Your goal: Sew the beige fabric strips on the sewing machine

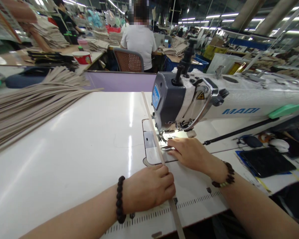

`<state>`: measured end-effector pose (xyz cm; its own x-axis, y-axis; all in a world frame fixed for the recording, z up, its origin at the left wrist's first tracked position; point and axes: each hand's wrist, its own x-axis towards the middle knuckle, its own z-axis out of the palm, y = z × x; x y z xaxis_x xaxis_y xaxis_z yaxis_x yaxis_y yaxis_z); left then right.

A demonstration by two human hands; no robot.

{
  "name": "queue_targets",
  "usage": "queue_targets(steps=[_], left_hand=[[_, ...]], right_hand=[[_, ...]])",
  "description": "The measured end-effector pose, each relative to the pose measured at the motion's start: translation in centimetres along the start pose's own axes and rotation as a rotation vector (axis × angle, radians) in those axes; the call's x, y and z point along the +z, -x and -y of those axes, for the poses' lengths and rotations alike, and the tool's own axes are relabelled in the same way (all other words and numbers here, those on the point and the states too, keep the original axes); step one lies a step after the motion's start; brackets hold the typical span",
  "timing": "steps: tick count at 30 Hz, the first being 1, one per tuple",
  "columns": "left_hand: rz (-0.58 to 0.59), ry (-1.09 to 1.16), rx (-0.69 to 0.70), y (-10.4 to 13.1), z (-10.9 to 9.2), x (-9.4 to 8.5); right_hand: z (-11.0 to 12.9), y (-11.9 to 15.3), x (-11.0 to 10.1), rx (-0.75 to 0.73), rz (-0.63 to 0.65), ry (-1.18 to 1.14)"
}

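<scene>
A narrow beige fabric strip (153, 131) runs lengthwise over the white sewing table, past the left side of the sewing machine head (168, 103), and hangs over the front edge. My left hand (149, 186) is closed around the strip in front of the needle plate (151, 154). Close to the needle area, my right hand (191, 152) has its thumb and fingertips bent together beside the presser foot. A small shiny metal piece (166, 148) shows at those fingertips; whether they grip it or it belongs to the machine is unclear. Both wrists wear dark beads.
A large bundle of beige strips (27, 106) lies on the table's left. A black tablet-like object (266, 161) rests at the right. Beyond a lilac panel (122, 81), a person in a white shirt (139, 43) sits on a brown chair (129, 61). A ruler scale (149, 217) marks the front edge.
</scene>
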<state>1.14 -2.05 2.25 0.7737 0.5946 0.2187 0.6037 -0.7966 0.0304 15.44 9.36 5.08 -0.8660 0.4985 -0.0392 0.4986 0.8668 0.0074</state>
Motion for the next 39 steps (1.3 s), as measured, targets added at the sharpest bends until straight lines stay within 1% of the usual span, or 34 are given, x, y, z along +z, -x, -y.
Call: queue_targets(steps=[6,13,19,28,34,39], left_hand=[[0.005,0.009,-0.001,0.01,0.07,0.14],[-0.027,0.001,-0.003,-0.01,0.07,0.29],[-0.01,0.009,-0.003,0.01,0.02,0.29],[0.016,0.022,-0.004,-0.01,0.09,0.27],[0.0,0.019,-0.002,-0.02,0.14,0.32],[0.001,0.013,0.001,0.09,0.04,0.26]], right_hand=[[0.03,-0.16,0.25,-0.007,-0.005,-0.006],[-0.07,-0.17,0.45,0.013,-0.006,-0.018],[-0.18,-0.11,0.2,0.024,0.013,-0.047],[-0.09,-0.14,0.52,0.031,0.005,-0.059],[-0.1,-0.46,0.69,0.044,0.025,-0.059],[0.04,-0.47,0.8,0.019,0.011,-0.064]])
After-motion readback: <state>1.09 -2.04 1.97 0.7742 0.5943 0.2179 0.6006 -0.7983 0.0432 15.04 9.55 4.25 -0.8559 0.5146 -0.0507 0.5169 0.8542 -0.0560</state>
